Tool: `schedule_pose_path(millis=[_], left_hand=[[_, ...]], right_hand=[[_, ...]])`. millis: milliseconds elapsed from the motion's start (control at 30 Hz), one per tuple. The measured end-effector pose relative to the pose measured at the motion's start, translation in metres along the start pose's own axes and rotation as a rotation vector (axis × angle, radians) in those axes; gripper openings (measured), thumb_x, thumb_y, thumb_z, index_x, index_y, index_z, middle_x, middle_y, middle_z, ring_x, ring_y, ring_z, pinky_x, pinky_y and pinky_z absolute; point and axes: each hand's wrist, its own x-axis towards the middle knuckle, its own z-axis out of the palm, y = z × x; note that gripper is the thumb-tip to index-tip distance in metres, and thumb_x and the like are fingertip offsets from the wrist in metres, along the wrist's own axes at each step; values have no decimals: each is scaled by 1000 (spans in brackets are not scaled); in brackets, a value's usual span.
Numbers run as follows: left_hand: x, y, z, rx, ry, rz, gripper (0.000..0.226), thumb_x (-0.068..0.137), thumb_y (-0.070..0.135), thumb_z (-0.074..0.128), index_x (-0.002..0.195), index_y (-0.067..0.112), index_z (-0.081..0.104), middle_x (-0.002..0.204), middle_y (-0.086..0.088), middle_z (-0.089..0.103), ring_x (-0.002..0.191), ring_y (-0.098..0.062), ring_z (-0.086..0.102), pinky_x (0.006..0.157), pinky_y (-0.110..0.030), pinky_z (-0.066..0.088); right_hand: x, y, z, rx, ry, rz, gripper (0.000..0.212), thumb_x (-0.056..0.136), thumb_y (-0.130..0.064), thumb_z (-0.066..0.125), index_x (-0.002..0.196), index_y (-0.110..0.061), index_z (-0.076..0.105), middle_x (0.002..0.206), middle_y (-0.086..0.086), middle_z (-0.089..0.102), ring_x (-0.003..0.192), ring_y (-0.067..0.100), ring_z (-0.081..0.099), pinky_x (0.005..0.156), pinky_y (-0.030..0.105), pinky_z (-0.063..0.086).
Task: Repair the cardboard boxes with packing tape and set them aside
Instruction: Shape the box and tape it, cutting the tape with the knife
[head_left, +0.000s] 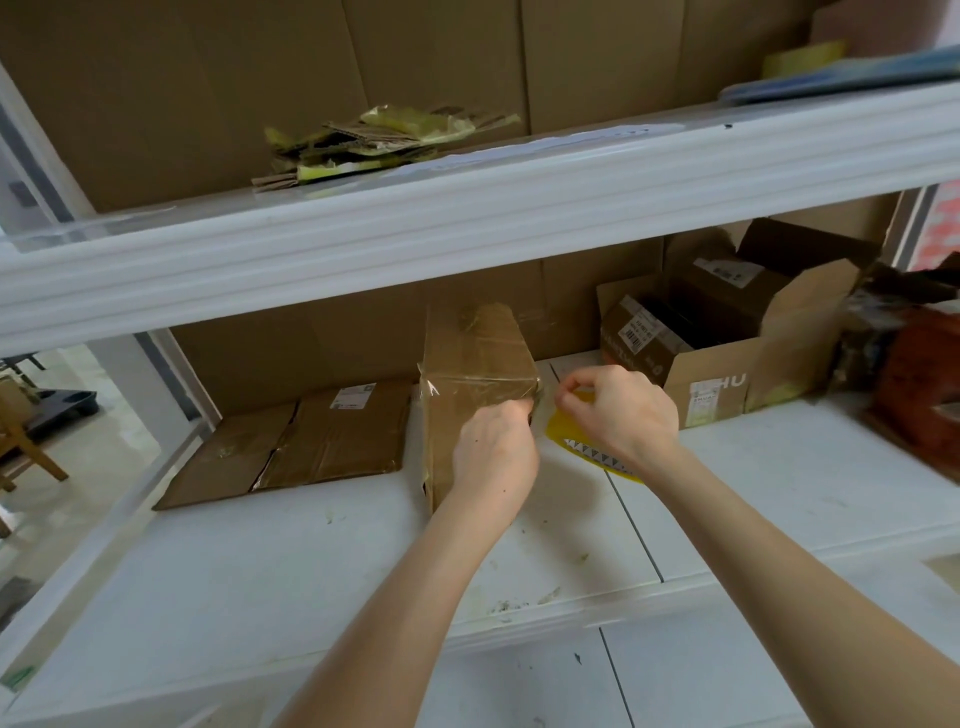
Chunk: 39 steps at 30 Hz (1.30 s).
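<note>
Where the two bare arms reach up from 6 o'clock, the white shelf (260, 582) is closest. It has small dirty marks and bits on it. A little farther in, the left hand (493, 452) has its fingers curled round the near right corner of the brown box (478, 364). That box stands up tall on the shelf near the middle, and shiny clear tape is stuck over its top and sides. Just at 3 o'clock of it, the right hand (618, 410) holds the yellow tape cutter (571, 441), with its fingers bent and pinched together at the top. The cutter has a row of pointy teeth and sits low by the shelf; I cannot tell if it touches. At 9 o'clock of the standing box lies a flat box (322, 441) with a white label. Farther back at 2 o'clock sits an open box (722, 379) with its flaps up and smaller boxes inside. Farthest of all — at 12 o'clock — the top shelf (467, 208) holds a pile of scraps (374, 145) of cardboard and yellowish tape, and a tape roll (805, 57) sits at 1 o'clock.
</note>
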Motion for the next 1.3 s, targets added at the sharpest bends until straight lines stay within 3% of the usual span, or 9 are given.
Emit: schedule_pose_path(millis=[333,433,600,767,867,967,1033,1133,1300], left_hand=[[-15,-30,16,-37,-134,-80,39,96,7,44,125,25,61,93,-4,65,82,-25,62,68,-34,55],[-20,-34,30,-82,-86,-41,43,96,7,39,128,27,58,91,-5,64,79,-25,60,62,-32,49],[-24,-34,32,-67,19,26,39,98,15,40,133,27,52,109,-1,65,96,-21,62,75,-34,52],[-43,-52,16,-47,140,17,29,95,22,45,122,30,52,74,13,56,60,-5,51,48,-20,34],[-46,-64,5,-198,262,37,22,95,19,50,116,21,58,67,12,53,55,-5,50,46,-17,34],[-21,-51,-6,-173,429,150,17,92,13,54,108,12,61,84,2,61,72,-10,56,57,-15,39],[3,-37,-8,-109,412,215,18,92,11,55,108,8,62,98,-5,64,91,-19,60,77,-26,50],[25,-29,0,10,306,238,19,94,12,53,111,10,60,104,-5,68,101,-19,64,114,-32,26],[29,-37,11,47,318,245,21,93,11,54,113,11,59,96,-3,70,89,-17,68,114,-30,24]], right_hand=[[5,9,-6,-9,103,69,12,91,-45,51,92,-42,63,78,-7,57,70,21,53,58,27,40],[7,14,-3,62,60,106,13,90,-47,52,93,-42,63,83,-6,61,76,22,57,65,30,48],[1,20,10,101,-53,138,13,89,-54,53,91,-44,61,90,-7,62,81,20,59,68,30,50],[4,24,11,172,-41,175,9,90,-53,53,89,-45,59,93,-6,61,85,21,59,73,35,54],[8,23,9,177,-27,166,10,90,-53,54,85,-46,58,92,-7,62,83,20,59,69,32,52],[8,18,9,166,-24,145,10,90,-52,53,83,-46,58,91,-8,61,80,18,57,66,29,50],[7,14,11,162,-27,139,14,89,-51,54,76,-47,57,90,-8,60,80,19,57,66,30,51],[6,11,11,166,-46,133,16,89,-51,54,73,-47,56,92,-8,62,82,19,59,69,33,55],[5,14,6,-20,-50,74,13,90,-54,52,86,-46,62,82,-8,59,75,20,58,62,28,47]])
